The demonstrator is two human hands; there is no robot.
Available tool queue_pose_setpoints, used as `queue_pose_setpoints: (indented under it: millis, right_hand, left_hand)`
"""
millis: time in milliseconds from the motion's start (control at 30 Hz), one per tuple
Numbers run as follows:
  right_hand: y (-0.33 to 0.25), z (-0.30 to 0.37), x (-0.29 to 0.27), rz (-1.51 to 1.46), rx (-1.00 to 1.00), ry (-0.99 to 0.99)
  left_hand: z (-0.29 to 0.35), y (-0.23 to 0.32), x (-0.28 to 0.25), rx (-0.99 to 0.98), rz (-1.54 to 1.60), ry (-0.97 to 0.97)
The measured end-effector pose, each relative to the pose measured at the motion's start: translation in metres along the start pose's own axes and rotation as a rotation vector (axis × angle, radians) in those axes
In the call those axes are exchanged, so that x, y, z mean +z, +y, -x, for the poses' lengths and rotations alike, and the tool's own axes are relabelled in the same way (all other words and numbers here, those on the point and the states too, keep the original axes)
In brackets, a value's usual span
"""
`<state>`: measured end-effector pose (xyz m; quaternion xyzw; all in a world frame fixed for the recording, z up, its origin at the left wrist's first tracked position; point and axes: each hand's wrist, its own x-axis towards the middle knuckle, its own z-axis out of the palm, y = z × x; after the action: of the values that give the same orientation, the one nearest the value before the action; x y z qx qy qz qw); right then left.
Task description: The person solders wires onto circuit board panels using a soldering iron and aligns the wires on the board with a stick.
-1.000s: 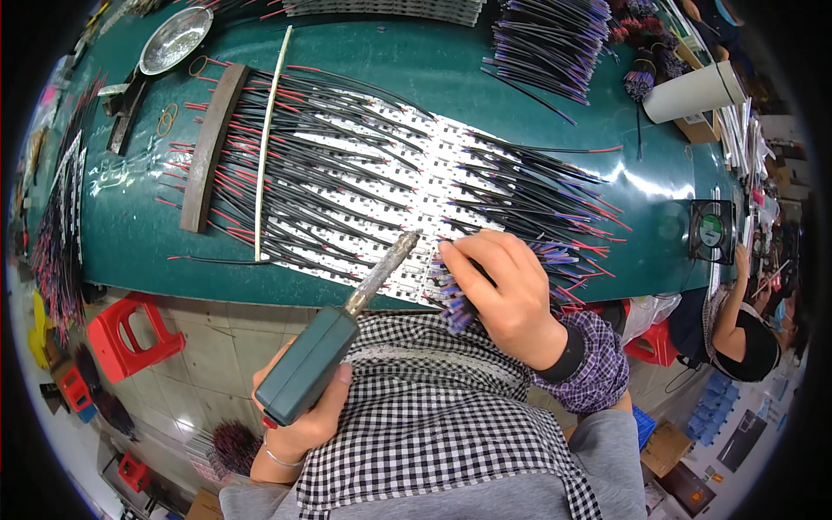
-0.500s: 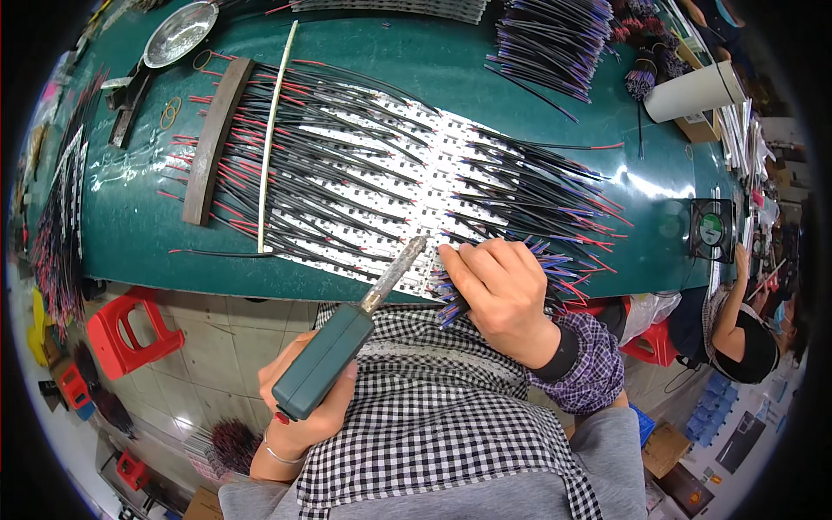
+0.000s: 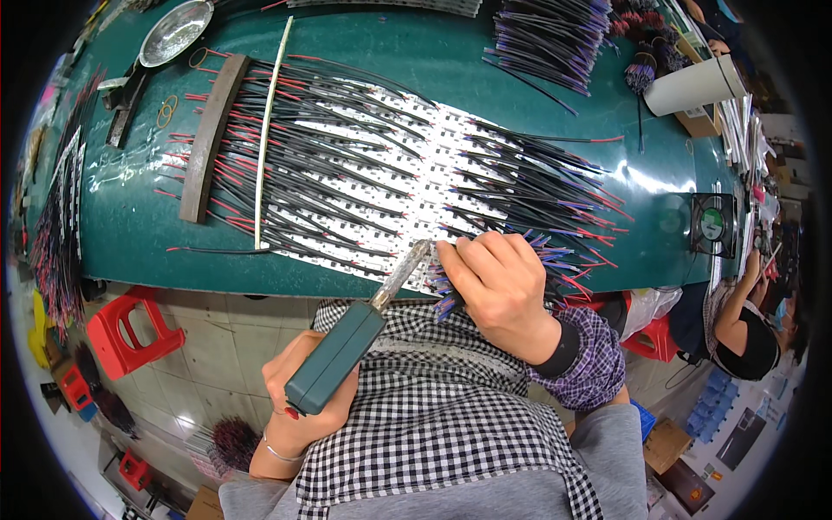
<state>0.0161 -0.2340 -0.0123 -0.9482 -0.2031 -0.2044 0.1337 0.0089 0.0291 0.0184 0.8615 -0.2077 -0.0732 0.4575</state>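
My left hand [image 3: 284,381] is closed around the dark green handle of a soldering iron [image 3: 336,357]. Its crusted metal tip touches or hovers just over the near end of a white circuit-board panel [image 3: 426,192]; which of the two I cannot tell. Close to the right of that tip, my right hand [image 3: 507,286] pinches at the panel's edge, with a bunch of black wires with blue ends [image 3: 447,305] under the fingers. The exact wire end at the fingertips is hidden. Rows of black wires [image 3: 347,173] fan out from both sides of the panel.
A brown bar [image 3: 211,147] and a pale stick [image 3: 271,130] lie across the left wires. Further off are a metal dish [image 3: 176,35], a wire pile [image 3: 552,43], a white roll [image 3: 693,85] and a small fan [image 3: 712,224]. A red stool [image 3: 130,334] stands below left.
The soldering iron and my left hand have shifted slightly right. My right hand keeps nearly the same place and grip.
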Motion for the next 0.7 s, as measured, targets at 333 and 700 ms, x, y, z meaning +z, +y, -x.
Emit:
queue_pose_setpoints:
  millis: [333, 700]
  right_hand:
    - [0.001, -0.001, 0.000, 0.001, -0.007, -0.001]
    - [0.003, 0.001, -0.001, -0.059, 0.009, 0.000]
  left_hand:
    - [0.011, -0.008, -0.001, 0.043, -0.010, 0.017]
    - [0.025, -0.013, 0.001, -0.072, 0.054, 0.062]
